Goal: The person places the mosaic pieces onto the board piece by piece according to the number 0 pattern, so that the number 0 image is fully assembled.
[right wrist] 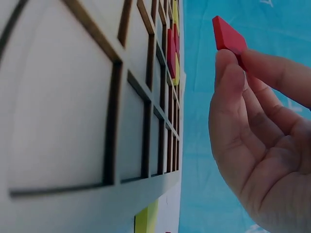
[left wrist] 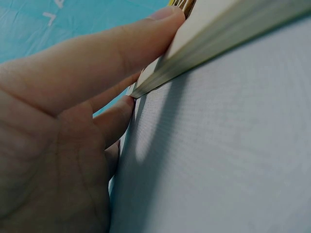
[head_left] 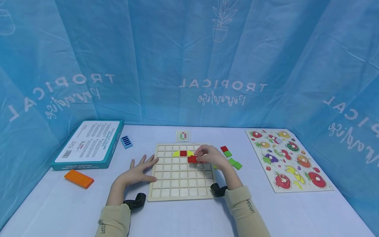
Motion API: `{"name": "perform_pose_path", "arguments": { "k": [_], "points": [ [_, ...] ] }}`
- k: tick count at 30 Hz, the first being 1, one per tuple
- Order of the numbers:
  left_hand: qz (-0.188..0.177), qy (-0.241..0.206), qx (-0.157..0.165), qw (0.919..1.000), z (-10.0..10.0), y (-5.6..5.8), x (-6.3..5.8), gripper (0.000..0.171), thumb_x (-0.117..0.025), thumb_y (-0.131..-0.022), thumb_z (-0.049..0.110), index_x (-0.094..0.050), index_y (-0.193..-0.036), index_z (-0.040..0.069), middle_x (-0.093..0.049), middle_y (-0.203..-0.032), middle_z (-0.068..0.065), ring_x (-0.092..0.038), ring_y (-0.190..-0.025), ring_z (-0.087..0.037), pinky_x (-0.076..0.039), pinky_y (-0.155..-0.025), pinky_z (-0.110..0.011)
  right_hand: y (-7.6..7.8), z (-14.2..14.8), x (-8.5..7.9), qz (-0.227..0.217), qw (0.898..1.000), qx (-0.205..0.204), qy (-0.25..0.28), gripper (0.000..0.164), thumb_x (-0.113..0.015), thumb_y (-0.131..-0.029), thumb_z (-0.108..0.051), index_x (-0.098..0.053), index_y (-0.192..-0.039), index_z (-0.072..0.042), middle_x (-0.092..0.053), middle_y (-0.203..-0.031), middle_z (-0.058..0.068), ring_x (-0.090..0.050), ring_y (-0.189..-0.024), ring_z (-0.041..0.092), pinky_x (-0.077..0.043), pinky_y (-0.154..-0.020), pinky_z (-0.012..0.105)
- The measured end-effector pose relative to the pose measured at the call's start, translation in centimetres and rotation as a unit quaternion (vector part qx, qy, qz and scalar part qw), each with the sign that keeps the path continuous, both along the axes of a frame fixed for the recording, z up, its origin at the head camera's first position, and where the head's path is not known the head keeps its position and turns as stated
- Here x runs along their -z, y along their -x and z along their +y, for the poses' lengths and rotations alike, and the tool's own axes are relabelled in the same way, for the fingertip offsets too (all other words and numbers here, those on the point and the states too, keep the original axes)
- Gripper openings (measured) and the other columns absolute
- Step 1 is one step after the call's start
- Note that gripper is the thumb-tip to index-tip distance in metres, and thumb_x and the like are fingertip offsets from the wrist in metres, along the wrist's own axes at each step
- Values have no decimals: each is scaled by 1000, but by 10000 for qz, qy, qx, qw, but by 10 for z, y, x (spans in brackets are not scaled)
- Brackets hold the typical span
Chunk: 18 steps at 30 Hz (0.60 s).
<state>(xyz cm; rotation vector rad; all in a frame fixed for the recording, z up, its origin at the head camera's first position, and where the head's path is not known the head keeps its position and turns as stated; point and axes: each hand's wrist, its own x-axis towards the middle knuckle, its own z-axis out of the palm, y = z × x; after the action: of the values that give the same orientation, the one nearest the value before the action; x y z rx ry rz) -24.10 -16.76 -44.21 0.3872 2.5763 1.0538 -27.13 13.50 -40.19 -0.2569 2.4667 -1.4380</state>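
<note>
A wooden grid board (head_left: 179, 185) lies in the middle of the table. My left hand (head_left: 137, 173) rests at its left edge, fingers spread; in the left wrist view the thumb (left wrist: 107, 53) and a fingertip touch the board's side. Above the board's upper right part, my right hand (head_left: 211, 156) pinches a red square tile (right wrist: 229, 36) between thumb and fingers, apart from the grid in the right wrist view. In the grid are a yellow tile (head_left: 176, 153), a red tile (head_left: 183, 153), another yellow tile (head_left: 190, 153) and a second red tile (head_left: 191, 160), partly covered by the held one.
Loose red (head_left: 224, 149) and green tiles (head_left: 235, 163) lie right of the board. A small pattern card (head_left: 178, 136) is behind it. Leftward are a teal box (head_left: 103, 158), a blue slotted piece (head_left: 126, 142) and an orange block (head_left: 79, 178). A fruit puzzle board (head_left: 276, 171) lies far right.
</note>
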Motion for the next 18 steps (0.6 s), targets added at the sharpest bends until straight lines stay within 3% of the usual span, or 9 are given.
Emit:
{"name": "perform_pose_path", "arguments": {
  "k": [7, 18],
  "points": [
    [-3, -20, -30, 10000, 0, 0, 0, 91, -73, -71, 36, -28, -145, 8, -12, -153, -17, 8, -140, -38, 22, -104, -58, -1, -3, 3, -12, 9993, -109, -370, 6, -66, -82, -6, -64, -89, -7, -60, -80, 5, -58, -71, 17, -54, -67, 31],
    [34, -8, -1, 10000, -1, 1, 1, 91, -73, -71, 36, -29, -145, 7, -12, -153, -17, 8, -139, -39, 22, -103, -59, -3, -9, 7, 255, 9954, -260, -891, 9, -68, -79, -1, -62, -81, -8, -59, -75, 3, -54, -68, 16, -49, -61, 26]
  ]
}}
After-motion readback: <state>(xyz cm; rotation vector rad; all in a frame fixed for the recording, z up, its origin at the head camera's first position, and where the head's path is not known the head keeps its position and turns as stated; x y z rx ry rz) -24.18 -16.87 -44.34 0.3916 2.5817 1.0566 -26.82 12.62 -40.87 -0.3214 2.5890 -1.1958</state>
